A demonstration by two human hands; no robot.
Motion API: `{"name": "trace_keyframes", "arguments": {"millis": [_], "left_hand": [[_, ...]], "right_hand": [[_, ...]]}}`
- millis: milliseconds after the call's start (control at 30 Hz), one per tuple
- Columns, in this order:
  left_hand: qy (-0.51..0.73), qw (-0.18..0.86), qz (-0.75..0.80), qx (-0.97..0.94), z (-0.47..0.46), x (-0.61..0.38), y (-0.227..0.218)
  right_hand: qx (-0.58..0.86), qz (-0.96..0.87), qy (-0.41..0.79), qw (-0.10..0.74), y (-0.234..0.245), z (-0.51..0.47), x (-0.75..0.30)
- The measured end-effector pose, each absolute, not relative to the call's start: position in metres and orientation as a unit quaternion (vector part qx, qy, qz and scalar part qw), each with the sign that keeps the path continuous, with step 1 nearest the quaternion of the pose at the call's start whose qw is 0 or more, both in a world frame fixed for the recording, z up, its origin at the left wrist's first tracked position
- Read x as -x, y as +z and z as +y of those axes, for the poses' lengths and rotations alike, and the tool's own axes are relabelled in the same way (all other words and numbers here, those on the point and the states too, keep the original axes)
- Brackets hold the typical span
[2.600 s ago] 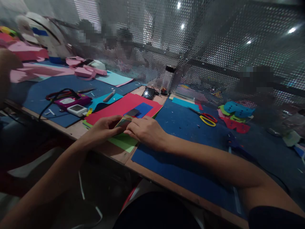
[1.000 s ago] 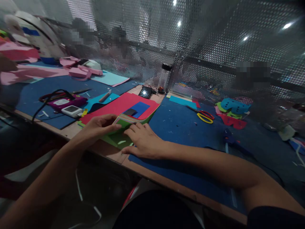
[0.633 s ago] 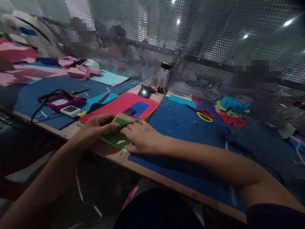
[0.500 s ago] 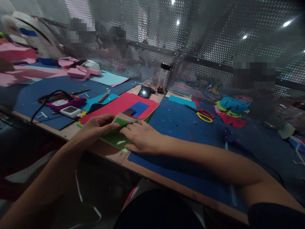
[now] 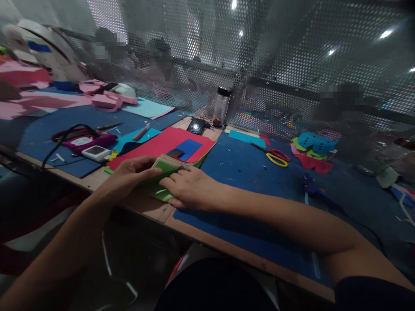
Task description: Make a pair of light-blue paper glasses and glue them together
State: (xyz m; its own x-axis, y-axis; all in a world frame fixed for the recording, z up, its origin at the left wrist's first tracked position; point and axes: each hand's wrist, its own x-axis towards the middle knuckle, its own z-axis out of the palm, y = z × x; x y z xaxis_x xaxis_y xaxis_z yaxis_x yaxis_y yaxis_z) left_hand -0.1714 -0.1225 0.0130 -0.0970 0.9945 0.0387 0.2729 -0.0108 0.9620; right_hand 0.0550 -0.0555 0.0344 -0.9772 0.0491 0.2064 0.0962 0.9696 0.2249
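A stack of coloured craft sheets lies near the table's front edge, and its top green sheet is bent up. My left hand grips the stack's left corner, thumb on the green face and fingers behind. From the right, my right hand has its fingers curled onto the same green sheet; the fingertips are partly hidden. Behind both hands a red sheet spreads out, bearing a blue rectangle and a small dark piece.
Scissors and a blue glue gun lie on the dark blue mat to the right. Cut foam shapes sit beyond. At left are a purple device with cables and a white box. A jar stands by the mesh.
My right hand has shifted slightly left along the green sheet, and its lower edge curls up more. My left hand keeps its hold; the view has moved a little.
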Motion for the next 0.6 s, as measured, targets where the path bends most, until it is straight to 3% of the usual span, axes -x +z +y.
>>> {"name": "trace_keyframes", "arguments": {"millis": [300, 500, 600], "left_hand": [[0.468, 0.39, 0.58, -0.54, -0.122, 0.171, 0.015], [0.462, 0.397, 0.579, -0.541, -0.122, 0.172, 0.014], [0.469, 0.377, 0.581, -0.548, -0.119, 0.175, 0.008]], "right_hand": [[0.006, -0.981, -0.132, 0.143, 0.033, -0.054, -0.059], [0.128, -0.973, 0.05, 0.188, 0.04, -0.044, -0.063], [0.176, -0.951, 0.084, 0.238, 0.04, -0.034, -0.062]]}}
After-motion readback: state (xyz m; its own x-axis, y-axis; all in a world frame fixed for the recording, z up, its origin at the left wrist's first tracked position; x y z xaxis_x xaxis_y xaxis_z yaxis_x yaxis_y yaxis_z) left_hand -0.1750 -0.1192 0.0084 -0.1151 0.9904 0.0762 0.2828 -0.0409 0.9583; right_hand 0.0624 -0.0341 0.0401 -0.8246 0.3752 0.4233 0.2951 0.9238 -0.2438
